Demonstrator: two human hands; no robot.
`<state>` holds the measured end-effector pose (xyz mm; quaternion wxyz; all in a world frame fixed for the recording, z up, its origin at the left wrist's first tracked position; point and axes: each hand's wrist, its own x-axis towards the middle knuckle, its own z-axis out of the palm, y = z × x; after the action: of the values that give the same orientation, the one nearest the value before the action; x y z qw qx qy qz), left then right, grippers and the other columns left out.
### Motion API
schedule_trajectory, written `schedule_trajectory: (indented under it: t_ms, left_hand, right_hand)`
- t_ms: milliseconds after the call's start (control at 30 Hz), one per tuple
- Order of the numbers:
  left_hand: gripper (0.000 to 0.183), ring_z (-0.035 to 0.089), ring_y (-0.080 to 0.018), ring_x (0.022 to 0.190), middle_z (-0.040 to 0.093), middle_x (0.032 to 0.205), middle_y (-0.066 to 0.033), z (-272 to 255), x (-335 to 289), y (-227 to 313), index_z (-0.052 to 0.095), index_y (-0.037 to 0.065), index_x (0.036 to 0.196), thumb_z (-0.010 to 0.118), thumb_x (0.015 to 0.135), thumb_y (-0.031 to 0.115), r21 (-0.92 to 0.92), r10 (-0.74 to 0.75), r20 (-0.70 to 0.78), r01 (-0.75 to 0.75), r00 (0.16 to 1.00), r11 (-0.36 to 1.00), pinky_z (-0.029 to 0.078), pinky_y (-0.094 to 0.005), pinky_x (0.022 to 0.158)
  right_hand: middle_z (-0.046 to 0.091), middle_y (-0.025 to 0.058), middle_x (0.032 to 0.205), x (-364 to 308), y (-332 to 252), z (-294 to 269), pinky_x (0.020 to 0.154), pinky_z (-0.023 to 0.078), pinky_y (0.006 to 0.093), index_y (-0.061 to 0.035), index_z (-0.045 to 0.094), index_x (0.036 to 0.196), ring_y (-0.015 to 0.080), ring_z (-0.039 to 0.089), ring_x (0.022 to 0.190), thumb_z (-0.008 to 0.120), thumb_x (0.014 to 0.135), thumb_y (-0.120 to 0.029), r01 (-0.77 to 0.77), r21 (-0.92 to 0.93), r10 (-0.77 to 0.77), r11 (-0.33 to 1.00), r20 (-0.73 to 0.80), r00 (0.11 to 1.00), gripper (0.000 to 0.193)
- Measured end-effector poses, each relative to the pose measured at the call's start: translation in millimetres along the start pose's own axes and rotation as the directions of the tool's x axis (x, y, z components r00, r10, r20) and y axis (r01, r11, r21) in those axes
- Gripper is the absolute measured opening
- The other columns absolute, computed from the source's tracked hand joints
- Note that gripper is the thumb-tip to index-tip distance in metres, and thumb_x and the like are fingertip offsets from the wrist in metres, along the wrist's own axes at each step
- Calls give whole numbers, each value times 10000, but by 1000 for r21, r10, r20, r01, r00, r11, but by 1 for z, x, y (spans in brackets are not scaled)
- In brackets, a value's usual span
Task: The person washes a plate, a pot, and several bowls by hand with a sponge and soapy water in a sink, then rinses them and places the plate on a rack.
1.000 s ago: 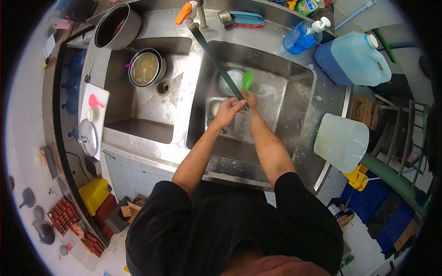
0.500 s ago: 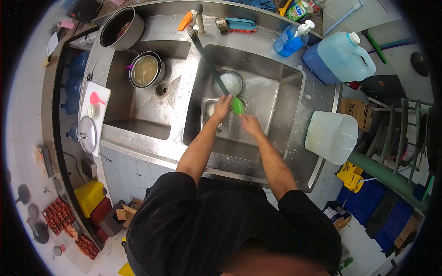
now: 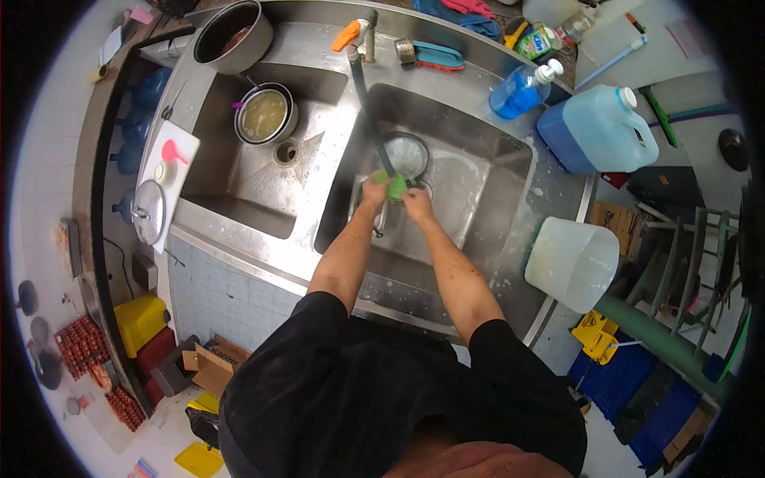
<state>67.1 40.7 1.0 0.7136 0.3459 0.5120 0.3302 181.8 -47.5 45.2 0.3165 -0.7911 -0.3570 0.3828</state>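
Steel double-basin sink worktop [image 3: 315, 259], wet and spotted; tiled wall below, shelving and floor clutter around the edges. Green utensil [image 3: 396, 188] is over the right basin [image 3: 470, 195], between the two hands, right by the lower end of the dark hose [image 3: 370, 119] coming off the tap [image 3: 362, 36]. Left hand [image 3: 373, 193] clamped on its left side; right hand [image 3: 417, 205] has curled fingers at its right edge, cannot tell if pinching or just touching. Hands close together but apart. Probably held there so the hose outlet meets it and any drips stay in the basin; two-sided hold likely keeps it steady. Water flow too small to tell.

Under/behind the hands: round vessel [image 3: 408, 156] with whitish contents, on basin floor, likely put there to be in easy reach of the hose. Left basin: pot with cloudy liquid [image 3: 264, 116] beside the drain [image 3: 286, 151], maybe so spills run off. Large pot [image 3: 233, 36] at the rear left corner. White board [image 3: 183, 145] along left edge carries pink utensil [image 3: 172, 151] and metal lid [image 3: 150, 212], seemingly parked out of the wet. Pump bottle [image 3: 516, 95] and blue jug [image 3: 590, 131] on right rim, handy for the right side; brush [image 3: 438, 56] behind basin, near tap
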Motion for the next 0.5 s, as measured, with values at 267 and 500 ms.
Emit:
schedule_trajectory:
  t_ms: [267, 500]
  left_hand:
    - [297, 449, -131, 498, 543, 668, -35, 6, -19, 19, 588, 30, 986, 470, 882, 282, 55, -462, 55, 459, 885, 887, 342, -286, 443]
    - [505, 660, -200, 654, 661, 886, -115, 14, -31, 36, 552, 55, 1103, 348, 956, 492, 82, -633, 494, 692, 596, 717, 578, -328, 534]
  right_hand:
    - [610, 111, 827, 8, -26, 57, 626, 501, 336, -10, 599, 1003, 216, 591, 756, 466, 903, -183, -527, 558, 531, 641, 173, 829, 240]
    - [570, 90, 971, 42, 3, 39, 637, 493, 328, -36, 523, 1092, 223, 576, 782, 497, 832, 30, -225, 906, 264, 358, 133, 955, 269]
